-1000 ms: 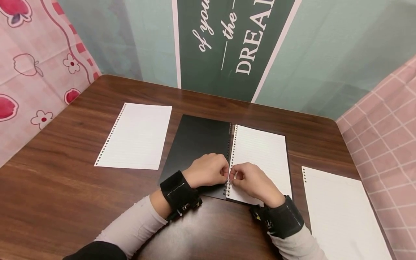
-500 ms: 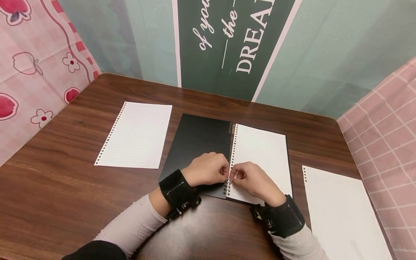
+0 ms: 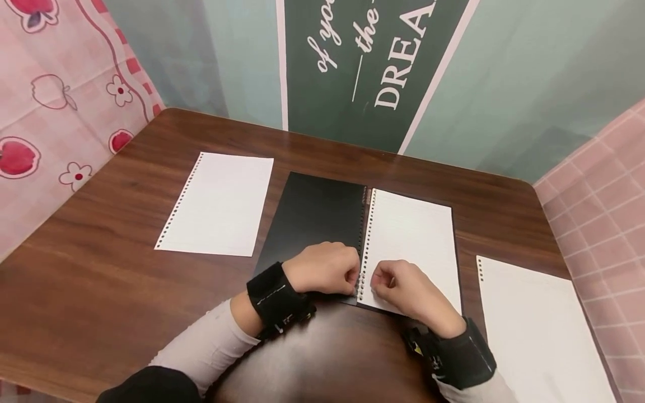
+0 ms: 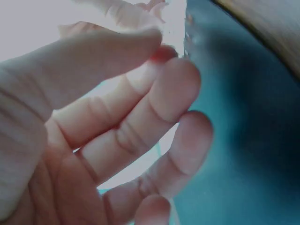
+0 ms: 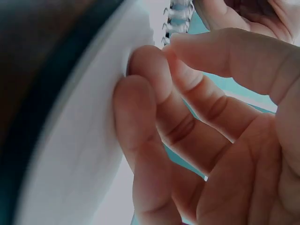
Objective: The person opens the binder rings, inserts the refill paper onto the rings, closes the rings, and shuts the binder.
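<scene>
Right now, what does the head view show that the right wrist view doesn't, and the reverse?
Head only: two loose punched sheets, one left and one right of the binder, plus the dark green lettered banner.

Right wrist only: the palm of the right hand.

Both: the right hand, part or all of the left hand, the ring binding and the white page beside it.

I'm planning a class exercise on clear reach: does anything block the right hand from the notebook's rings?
Nothing visible does. The right hand is over the white page, just beside the rings. The left hand is on their other side, over the black cover.
</scene>
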A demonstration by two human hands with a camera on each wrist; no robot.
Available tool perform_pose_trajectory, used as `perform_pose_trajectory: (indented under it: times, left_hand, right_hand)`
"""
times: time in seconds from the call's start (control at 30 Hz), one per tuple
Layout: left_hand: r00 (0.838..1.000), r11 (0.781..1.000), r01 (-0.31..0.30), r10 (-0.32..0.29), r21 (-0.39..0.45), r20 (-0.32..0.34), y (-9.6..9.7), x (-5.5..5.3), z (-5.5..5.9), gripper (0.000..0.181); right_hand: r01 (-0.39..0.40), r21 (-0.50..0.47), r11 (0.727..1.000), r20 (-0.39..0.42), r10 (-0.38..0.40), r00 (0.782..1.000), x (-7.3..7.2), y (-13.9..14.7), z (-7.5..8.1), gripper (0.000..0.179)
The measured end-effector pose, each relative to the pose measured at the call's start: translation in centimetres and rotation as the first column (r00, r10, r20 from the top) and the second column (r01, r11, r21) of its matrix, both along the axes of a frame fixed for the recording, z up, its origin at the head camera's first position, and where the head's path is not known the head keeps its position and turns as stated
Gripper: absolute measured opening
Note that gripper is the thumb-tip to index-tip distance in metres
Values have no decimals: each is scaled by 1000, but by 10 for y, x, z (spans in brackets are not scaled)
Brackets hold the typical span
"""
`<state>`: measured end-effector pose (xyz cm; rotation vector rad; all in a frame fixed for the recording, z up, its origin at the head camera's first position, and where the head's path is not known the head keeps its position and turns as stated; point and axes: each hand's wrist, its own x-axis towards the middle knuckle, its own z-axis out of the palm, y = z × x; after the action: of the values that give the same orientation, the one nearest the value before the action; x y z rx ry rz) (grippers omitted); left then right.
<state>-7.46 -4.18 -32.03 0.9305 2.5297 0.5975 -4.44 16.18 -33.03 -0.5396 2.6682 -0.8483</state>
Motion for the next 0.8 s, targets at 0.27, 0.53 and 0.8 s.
perform_pose_trajectory:
  times: [0.27, 0.53, 0.8]
  left_hand:
    - [1000, 999, 17, -17, -29, -7, 4, 2, 5, 32]
    - [1000, 999, 6, -6, -35, -6, 7, 3, 2, 37]
    - [1000, 999, 0, 1, -37, 21, 7, 3, -4, 36]
  right_hand:
    - [-19, -35, 999, 22, 19, 1000, 5, 1, 2, 18]
    - [-65, -75, 995, 17, 66, 998, 8, -1, -2, 17]
    - [-99, -132, 986, 44, 106, 993, 8, -2, -8, 15]
